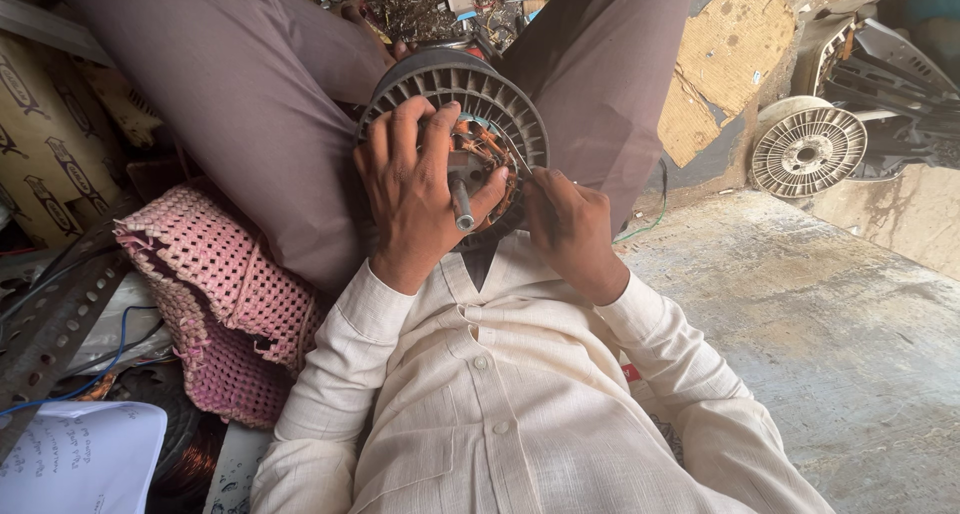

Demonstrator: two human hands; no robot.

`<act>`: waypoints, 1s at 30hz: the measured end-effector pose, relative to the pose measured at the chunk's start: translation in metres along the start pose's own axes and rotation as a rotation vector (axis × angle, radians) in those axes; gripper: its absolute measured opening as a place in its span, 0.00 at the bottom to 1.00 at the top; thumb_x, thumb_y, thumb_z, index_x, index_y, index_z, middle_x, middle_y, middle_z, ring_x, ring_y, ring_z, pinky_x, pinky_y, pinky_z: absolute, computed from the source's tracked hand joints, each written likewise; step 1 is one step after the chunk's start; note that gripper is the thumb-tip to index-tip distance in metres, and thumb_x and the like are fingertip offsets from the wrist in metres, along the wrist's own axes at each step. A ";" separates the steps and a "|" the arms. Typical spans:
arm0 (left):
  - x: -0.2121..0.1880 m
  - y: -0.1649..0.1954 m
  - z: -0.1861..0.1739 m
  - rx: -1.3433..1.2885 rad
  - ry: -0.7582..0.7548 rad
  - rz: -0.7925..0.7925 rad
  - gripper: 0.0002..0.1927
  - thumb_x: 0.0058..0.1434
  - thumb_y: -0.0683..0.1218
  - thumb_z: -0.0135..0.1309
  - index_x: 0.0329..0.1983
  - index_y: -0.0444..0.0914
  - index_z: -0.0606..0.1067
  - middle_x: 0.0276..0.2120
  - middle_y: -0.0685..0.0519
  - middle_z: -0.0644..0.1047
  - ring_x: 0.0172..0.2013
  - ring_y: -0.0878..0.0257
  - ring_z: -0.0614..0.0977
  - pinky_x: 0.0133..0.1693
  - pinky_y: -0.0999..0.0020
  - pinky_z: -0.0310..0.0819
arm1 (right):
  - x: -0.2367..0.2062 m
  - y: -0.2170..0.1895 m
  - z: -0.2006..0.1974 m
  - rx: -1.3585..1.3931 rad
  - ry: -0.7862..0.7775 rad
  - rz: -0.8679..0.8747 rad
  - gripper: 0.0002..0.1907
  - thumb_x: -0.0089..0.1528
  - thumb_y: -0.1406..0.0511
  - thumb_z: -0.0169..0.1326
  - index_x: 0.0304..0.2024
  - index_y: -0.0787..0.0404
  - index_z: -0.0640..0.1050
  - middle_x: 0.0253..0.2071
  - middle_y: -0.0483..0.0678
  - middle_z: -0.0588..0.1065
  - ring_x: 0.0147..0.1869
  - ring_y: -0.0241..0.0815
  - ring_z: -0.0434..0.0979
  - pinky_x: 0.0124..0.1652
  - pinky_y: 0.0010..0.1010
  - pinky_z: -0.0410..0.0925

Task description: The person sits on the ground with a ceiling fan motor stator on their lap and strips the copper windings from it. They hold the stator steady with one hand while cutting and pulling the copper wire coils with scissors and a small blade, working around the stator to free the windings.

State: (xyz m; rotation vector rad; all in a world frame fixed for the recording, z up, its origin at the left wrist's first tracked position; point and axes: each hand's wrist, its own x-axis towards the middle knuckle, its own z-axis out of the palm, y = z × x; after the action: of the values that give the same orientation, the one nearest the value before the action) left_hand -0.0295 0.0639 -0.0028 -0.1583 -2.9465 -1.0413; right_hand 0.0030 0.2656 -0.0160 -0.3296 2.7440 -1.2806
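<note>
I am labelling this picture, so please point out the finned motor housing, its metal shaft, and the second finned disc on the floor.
finned motor housing (497, 86), head view, on the upper ribbed rim.
metal shaft (463, 210), head view, near its free end.
second finned disc (808, 152), head view, on its hub.

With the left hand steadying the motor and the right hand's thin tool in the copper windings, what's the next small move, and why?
Probably ease the thin tool a little further along the copper windings, keeping the left hand pressed where it is. The left hand grips the finned motor around its shaft, so the motor looks steady between the knees, and the right hand already has the tip at the coils.
</note>
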 end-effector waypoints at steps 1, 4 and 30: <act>0.000 0.000 0.000 0.009 0.004 0.000 0.35 0.56 0.63 0.66 0.59 0.39 0.73 0.55 0.49 0.69 0.55 0.51 0.69 0.57 0.49 0.63 | 0.000 0.000 0.000 0.004 0.002 0.007 0.10 0.63 0.76 0.57 0.46 0.68 0.74 0.30 0.56 0.75 0.31 0.56 0.78 0.31 0.39 0.69; -0.001 -0.001 0.001 0.018 0.005 -0.004 0.35 0.57 0.64 0.65 0.59 0.39 0.73 0.55 0.49 0.69 0.55 0.50 0.69 0.56 0.49 0.63 | 0.000 -0.002 0.001 0.020 0.013 0.013 0.10 0.63 0.76 0.56 0.47 0.68 0.74 0.30 0.56 0.75 0.31 0.55 0.79 0.31 0.38 0.69; -0.001 -0.001 0.003 0.045 0.015 -0.014 0.34 0.59 0.68 0.63 0.57 0.41 0.75 0.53 0.51 0.69 0.55 0.51 0.69 0.56 0.48 0.63 | 0.001 -0.003 0.001 0.010 -0.007 0.008 0.10 0.63 0.75 0.57 0.47 0.68 0.74 0.30 0.56 0.76 0.30 0.54 0.79 0.31 0.37 0.69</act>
State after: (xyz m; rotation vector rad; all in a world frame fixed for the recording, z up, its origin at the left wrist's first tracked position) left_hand -0.0284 0.0651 -0.0053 -0.1295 -2.9591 -0.9730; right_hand 0.0028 0.2626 -0.0137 -0.3213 2.7300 -1.2880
